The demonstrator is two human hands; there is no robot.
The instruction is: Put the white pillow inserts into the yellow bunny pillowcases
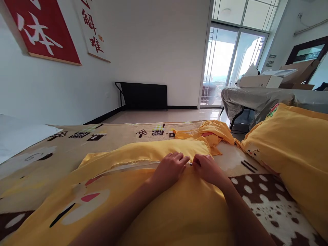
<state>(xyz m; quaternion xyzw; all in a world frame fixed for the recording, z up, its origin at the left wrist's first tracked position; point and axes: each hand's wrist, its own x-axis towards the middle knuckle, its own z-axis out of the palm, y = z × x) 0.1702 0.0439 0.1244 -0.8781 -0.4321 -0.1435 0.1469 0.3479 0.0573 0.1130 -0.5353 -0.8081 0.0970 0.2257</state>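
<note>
A yellow pillowcase (143, 208) with a printed cartoon face lies spread in front of me. Its long edge has an opening that shows a strip of white (135, 165) inside. My left hand (173, 167) is closed on the edge of this opening, fingers bent over the fabric. Close beside it, my right hand (205, 167) pinches the same edge near its right end. A small dark bit, perhaps a zipper pull, shows between the hands; the fingertips partly hide it.
Crumpled yellow fabric (215, 131) lies beyond my right hand. A plump yellow pillow (294, 140) rests at the right. Underneath is a patterned blanket (123, 135), with something white (20, 133) at far left. Boxes (261, 81) stand on a plastic-covered table (238, 97).
</note>
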